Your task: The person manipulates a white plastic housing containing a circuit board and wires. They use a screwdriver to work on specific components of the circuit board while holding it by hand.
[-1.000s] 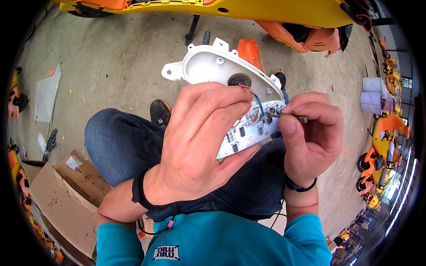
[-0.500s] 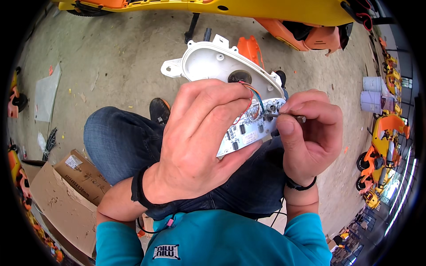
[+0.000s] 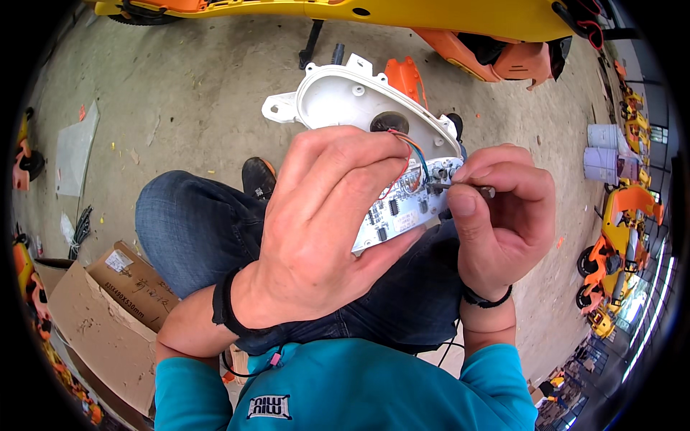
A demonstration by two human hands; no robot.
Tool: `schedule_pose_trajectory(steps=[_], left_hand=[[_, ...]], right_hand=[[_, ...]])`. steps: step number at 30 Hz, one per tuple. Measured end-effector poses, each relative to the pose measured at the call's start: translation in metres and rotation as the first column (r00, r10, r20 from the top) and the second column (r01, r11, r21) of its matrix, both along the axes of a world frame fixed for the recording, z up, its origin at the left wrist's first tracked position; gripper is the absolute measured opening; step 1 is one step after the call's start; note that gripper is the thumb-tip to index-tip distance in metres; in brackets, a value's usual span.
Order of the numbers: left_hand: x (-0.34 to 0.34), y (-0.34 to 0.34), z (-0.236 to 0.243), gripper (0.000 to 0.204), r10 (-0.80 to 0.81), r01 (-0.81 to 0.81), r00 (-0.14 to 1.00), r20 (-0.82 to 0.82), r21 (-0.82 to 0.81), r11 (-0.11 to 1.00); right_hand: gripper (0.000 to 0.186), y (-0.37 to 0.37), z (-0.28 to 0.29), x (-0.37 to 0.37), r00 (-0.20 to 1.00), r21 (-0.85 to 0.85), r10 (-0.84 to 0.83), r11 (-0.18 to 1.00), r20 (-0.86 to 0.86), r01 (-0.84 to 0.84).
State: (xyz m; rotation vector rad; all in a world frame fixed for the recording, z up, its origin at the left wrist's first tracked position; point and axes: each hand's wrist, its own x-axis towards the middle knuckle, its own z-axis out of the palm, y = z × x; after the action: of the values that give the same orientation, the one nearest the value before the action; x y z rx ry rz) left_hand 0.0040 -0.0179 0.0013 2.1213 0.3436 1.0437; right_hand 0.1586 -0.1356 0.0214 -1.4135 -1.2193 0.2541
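My left hand (image 3: 323, 215) is closed around a white circuit board (image 3: 406, 215) dotted with black chips, its thumb under the near edge. Thin coloured wires (image 3: 417, 152) run from a dark round grommet (image 3: 389, 123) to the board, passing by my left fingertips. Beyond the board is a white plastic housing (image 3: 330, 100), hollow side up, with a mounting ear at its left. My right hand (image 3: 503, 215) pinches a small dark tool with a thin shaft, perhaps a screwdriver (image 3: 487, 192); its tip meets the board's right part near the wires.
A yellow and orange vehicle (image 3: 287, 10) spans the far side, with an orange plastic part (image 3: 406, 77) near it. An opened cardboard box (image 3: 100, 330) stands at my left. White buckets (image 3: 602, 151) and more yellow-orange vehicles (image 3: 618, 223) are at the right.
The board and housing have shifted very slightly. Both hands keep the same hold, and the tool's tip stays at the same part of the board.
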Motion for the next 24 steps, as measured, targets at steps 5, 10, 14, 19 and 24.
schedule_pose_trajectory(steps=[5, 10, 14, 19, 24], left_hand=[[-0.0001, -0.0005, 0.0004, 0.058, 0.001, -0.001, 1.0, 0.001, -0.004, 1.0], [-0.0003, -0.0003, 0.0008, 0.058, -0.001, 0.001, 1.0, -0.001, -0.001, 1.0], [0.0004, -0.0006, -0.0004, 0.058, 0.001, -0.001, 1.0, 0.006, 0.0, 1.0], [0.0001, -0.0004, 0.001, 0.058, -0.002, 0.002, 1.0, -0.003, -0.005, 1.0], [-0.0002, -0.0005, 0.0006, 0.058, 0.0, 0.0, 1.0, 0.004, -0.002, 1.0]], right_hand=[[0.03, -0.0005, 0.0013, 0.0011, 1.0, -0.016, -0.013, 1.0, 0.006, 0.013], [0.03, -0.001, -0.0009, 0.0019, 1.0, -0.013, -0.026, 1.0, -0.005, 0.026], [0.031, -0.0003, -0.0011, -0.0006, 1.0, -0.006, -0.005, 1.0, -0.012, 0.005], [0.032, -0.0013, 0.0021, 0.002, 0.999, -0.039, -0.022, 0.999, 0.023, 0.023], [0.032, -0.0001, -0.0012, -0.0007, 1.0, -0.01, -0.014, 1.0, -0.014, 0.014]])
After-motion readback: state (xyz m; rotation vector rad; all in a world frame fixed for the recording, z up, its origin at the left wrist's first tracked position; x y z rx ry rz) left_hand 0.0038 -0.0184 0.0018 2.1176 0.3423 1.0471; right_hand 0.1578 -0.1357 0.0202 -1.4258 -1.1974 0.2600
